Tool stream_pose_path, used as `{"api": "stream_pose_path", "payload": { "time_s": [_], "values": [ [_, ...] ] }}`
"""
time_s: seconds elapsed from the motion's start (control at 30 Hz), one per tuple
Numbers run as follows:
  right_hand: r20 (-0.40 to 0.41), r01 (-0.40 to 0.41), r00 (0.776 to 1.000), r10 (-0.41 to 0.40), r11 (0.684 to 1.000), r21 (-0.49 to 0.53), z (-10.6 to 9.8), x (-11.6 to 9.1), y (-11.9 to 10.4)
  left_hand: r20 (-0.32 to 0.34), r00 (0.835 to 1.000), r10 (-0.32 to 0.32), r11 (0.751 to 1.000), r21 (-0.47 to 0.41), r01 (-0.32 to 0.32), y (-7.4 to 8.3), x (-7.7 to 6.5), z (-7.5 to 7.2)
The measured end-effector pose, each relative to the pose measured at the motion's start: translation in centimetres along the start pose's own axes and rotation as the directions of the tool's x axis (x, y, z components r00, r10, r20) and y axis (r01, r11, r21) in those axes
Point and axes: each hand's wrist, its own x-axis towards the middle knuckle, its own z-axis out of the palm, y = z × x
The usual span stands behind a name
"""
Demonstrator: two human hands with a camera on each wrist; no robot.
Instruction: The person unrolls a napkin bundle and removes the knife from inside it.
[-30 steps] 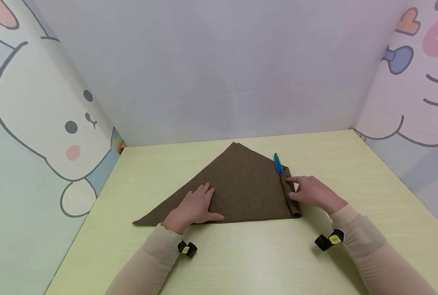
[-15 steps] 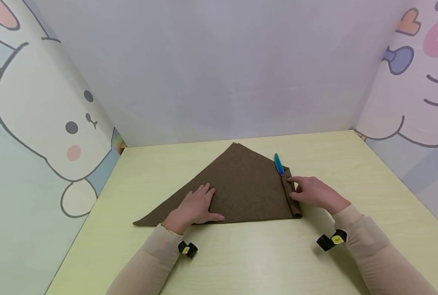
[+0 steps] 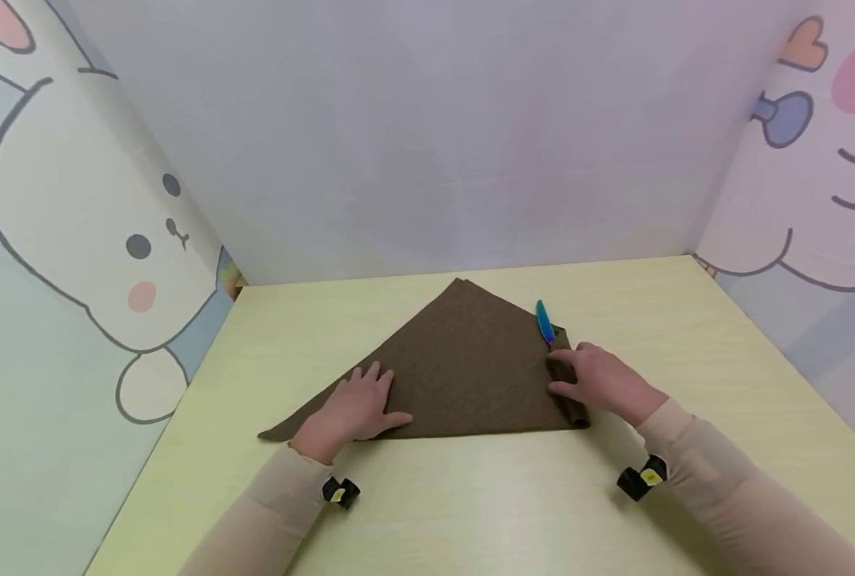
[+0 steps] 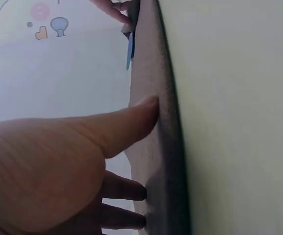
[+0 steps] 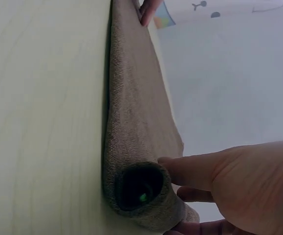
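A brown cloth [image 3: 463, 368], folded into a triangle, lies on the table with its right end turned into a narrow roll [image 3: 578, 418]. Out of the roll's far end sticks a shiny blue utensil [image 3: 545, 322] shaped like a table knife; its other part is hidden in the cloth. My right hand [image 3: 607, 384] grips the roll between thumb and fingers. The right wrist view looks into the hollow near end of the rolled cloth [image 5: 156, 215]. On the cloth's left part rests my left hand [image 3: 351, 412], fingers spread, thumb [image 4: 126, 125] along the near edge.
The pale wood table [image 3: 485, 504] carries the cloth. A plain wall sheet [image 3: 427, 144] rises behind the table, and cartoon-printed sheets [image 3: 74, 272] stand at both sides. A small black camera [image 3: 341, 492] is strapped at each wrist.
My left hand has slid left along the cloth. My right fingers have moved slightly left, further over the roll. The utensil and the cloth have barely shifted.
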Motion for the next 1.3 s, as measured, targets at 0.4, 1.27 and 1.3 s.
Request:
{"api": "stream_pose_path", "payload": {
  "time_s": [0.4,1.27,1.3],
  "values": [
    [0.000,0.013,1.000,-0.013,1.000,-0.011,0.3,0.1,-0.1,0.017,0.999,-0.045,0.999,-0.020,0.045,0.1,-0.6,1.2],
    [-0.030,-0.022,0.999,0.023,0.999,0.029,0.9,0.6,-0.7,-0.003,0.997,-0.076,0.997,-0.026,0.076,-2.2,-1.7,1.7],
    [-0.030,-0.024,0.999,0.025,0.999,0.030,1.0,0.7,-0.7,-0.005,0.997,-0.076,0.997,-0.025,0.076,-2.4,-1.7,1.7]
  ]
}}
